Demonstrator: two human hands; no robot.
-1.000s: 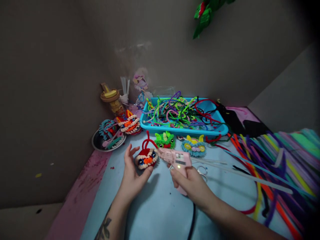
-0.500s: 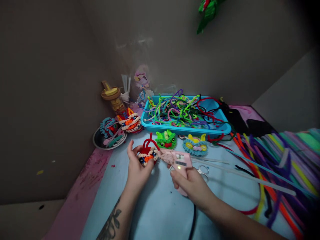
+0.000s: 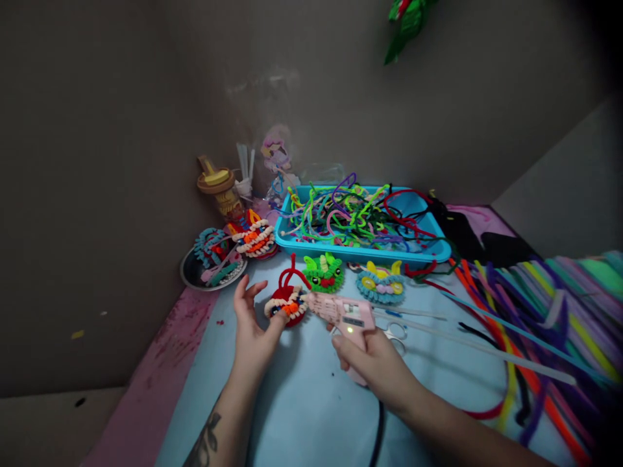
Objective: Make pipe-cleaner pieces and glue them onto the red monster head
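Observation:
My right hand [image 3: 366, 360] grips a pink glue gun [image 3: 343, 312] by its handle. Its nozzle touches or nearly touches the right edge of a red pipe-cleaner lion-dance head [image 3: 288, 306] with cream trim, an orange middle and two red loops on top. On the other side, my left hand [image 3: 256, 324] has its fingers spread, and only the thumb tip rests against the front of the red piece. Just behind stand a green pipe-cleaner head [image 3: 325, 274] and a blue one with yellow ears [image 3: 380, 283]. Scissors [image 3: 396, 336] lie partly hidden beyond the gun.
A blue tray [image 3: 363, 251] of tangled pipe cleaners stands at the back. To the left are a metal bowl [image 3: 187, 277], an orange-and-cream head [image 3: 256, 240] and a brown cup [image 3: 217, 185]. Many pipe cleaners [image 3: 569, 311] spread along the right, with clear glue sticks [image 3: 511, 360] nearby.
My left fingers have opened and drawn left from the red head, leaving the thumb at its front. The glue gun has barely moved, its nozzle staying at the red head's right edge.

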